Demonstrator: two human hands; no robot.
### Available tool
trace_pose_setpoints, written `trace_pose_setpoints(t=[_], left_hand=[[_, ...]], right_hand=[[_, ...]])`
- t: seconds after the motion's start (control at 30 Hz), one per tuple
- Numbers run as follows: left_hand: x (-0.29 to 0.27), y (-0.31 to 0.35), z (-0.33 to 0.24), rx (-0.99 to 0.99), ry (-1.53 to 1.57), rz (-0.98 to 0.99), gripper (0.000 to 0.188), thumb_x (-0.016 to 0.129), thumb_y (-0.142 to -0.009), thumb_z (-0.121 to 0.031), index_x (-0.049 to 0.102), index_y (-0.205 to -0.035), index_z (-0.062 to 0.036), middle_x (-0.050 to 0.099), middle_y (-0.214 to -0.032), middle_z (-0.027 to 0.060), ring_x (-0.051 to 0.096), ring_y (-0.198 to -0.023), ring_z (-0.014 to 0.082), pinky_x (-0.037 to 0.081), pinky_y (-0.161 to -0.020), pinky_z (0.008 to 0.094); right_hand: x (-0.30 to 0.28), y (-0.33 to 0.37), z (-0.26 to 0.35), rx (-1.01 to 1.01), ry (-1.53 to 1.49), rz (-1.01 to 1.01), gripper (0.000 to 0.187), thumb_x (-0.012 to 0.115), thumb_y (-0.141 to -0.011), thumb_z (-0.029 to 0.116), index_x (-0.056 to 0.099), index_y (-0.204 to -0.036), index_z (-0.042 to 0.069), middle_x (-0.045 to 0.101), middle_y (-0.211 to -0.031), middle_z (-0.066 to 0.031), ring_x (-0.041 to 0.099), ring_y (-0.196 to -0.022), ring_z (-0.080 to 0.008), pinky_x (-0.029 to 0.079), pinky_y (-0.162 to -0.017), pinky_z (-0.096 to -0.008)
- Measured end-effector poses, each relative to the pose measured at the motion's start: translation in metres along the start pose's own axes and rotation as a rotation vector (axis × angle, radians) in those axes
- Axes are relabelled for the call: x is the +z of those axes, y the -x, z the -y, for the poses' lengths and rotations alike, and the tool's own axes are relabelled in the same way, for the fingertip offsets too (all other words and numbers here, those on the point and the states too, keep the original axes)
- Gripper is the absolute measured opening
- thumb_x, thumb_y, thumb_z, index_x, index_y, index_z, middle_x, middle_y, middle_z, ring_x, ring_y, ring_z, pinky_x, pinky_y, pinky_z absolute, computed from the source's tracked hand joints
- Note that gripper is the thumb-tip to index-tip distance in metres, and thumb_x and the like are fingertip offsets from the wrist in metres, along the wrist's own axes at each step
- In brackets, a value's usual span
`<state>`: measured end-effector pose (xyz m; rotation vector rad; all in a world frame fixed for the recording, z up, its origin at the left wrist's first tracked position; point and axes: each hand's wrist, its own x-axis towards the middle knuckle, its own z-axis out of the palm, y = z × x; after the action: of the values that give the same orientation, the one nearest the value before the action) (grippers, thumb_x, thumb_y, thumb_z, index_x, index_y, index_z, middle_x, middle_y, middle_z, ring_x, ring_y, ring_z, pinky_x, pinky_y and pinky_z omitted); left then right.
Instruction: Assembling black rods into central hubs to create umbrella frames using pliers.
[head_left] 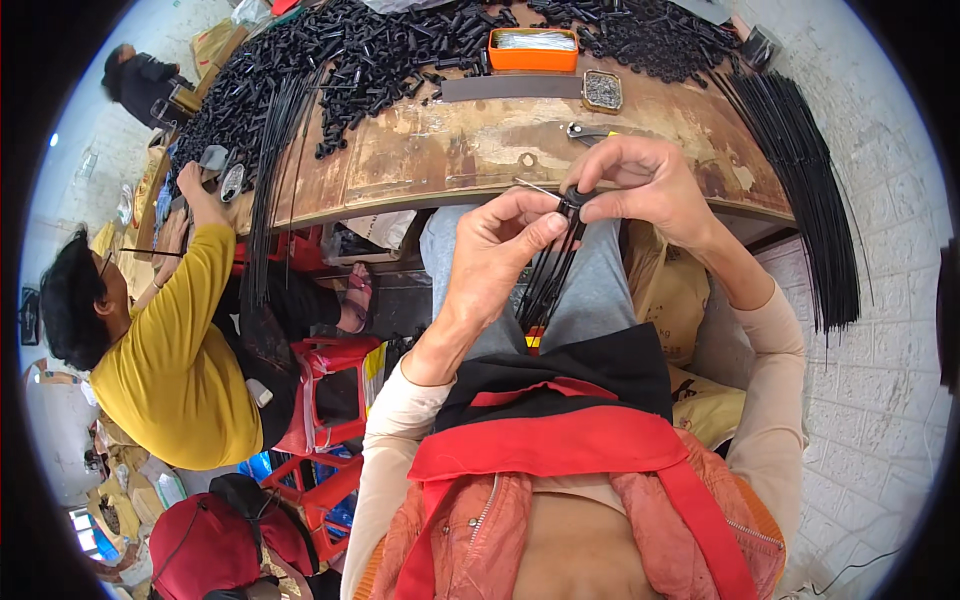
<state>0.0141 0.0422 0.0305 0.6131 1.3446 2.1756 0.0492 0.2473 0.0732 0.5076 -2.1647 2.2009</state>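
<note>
Above my lap, at the table's near edge, both hands work on one piece. My left hand (497, 247) is closed, thumb and forefinger pinching the top of a bundle of thin black umbrella ribs (550, 275) that hangs down between my knees. A thin silver wire (538, 187) sticks out to the left from beside those fingertips. My right hand (648, 185) pinches a small round black hub (575, 197) at the top of the ribs. Fingers partly cover where ribs, wire and hub meet. Pliers (588, 132) lie on the table just beyond my right hand.
On the worn wooden table (420, 150) are heaps of black plastic tubes (370, 60), an orange box of wires (533, 60), a small tin of metal bits (602, 90) and a dark flat strip (510, 88). Rib bundles (800, 170) overhang the right edge. A yellow-sleeved co-worker (180, 350) sits left.
</note>
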Motion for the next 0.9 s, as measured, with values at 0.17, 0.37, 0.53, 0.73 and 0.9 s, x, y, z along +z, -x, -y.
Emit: trace_pose_setpoints(t=[0.17,0.37,0.53,0.73,0.9], left_hand=[[-0.007,0.004,-0.003,-0.053,0.114,0.077,0.015,0.068,-0.086,-0.007,0.065,-0.098,0.0013,0.069,-0.085,0.0087,0.067,-0.079,0.0156,0.054,-0.07,0.0264],[-0.017,0.002,0.0,-0.157,0.344,0.209,0.015,0.068,-0.086,-0.007,0.065,-0.098,0.0012,0.069,-0.086,0.0092,0.068,-0.08,0.0181,0.055,-0.07,0.0271],[-0.013,0.008,-0.002,-0.036,0.132,0.017,0.015,0.069,-0.085,-0.006,0.065,-0.097,0.0025,0.069,-0.087,0.0083,0.068,-0.08,0.0169,0.055,-0.07,0.0281],[0.015,0.031,-0.027,0.542,-0.785,-0.416,0.02,0.074,-0.078,-0.002,0.061,-0.094,0.0024,0.069,-0.081,0.008,0.067,-0.072,0.0117,0.052,-0.064,0.0251],[-0.016,0.033,-0.047,0.374,-0.361,-0.31,0.026,0.074,-0.078,-0.001,0.06,-0.1,-0.0006,0.067,-0.085,0.0049,0.063,-0.077,0.0081,0.05,-0.069,0.0207]], right_hand=[[0.003,-0.003,-0.003,-0.051,-0.052,0.091,0.023,0.074,-0.073,-0.007,0.065,-0.094,-0.002,0.066,-0.096,-0.009,0.062,-0.092,-0.0152,0.05,-0.085,-0.0282],[0.012,-0.003,-0.008,-0.102,-0.145,0.169,0.022,0.071,-0.074,-0.009,0.065,-0.094,-0.002,0.066,-0.101,-0.013,0.063,-0.094,-0.0168,0.052,-0.086,-0.0299],[0.028,-0.003,-0.011,-0.109,-0.234,0.023,0.023,0.07,-0.076,-0.007,0.064,-0.098,-0.002,0.066,-0.103,-0.0127,0.063,-0.095,-0.0166,0.051,-0.087,-0.0292],[0.079,-0.006,0.002,-0.226,-0.08,-0.242,0.028,0.071,-0.078,-0.002,0.062,-0.104,0.0,0.064,-0.105,-0.0065,0.061,-0.1,-0.0146,0.051,-0.088,-0.0285],[0.094,-0.016,-0.025,-0.189,-0.457,-0.337,0.031,0.069,-0.083,0.002,0.059,-0.111,0.0,0.064,-0.102,-0.0057,0.06,-0.099,-0.014,0.051,-0.083,-0.0276]])
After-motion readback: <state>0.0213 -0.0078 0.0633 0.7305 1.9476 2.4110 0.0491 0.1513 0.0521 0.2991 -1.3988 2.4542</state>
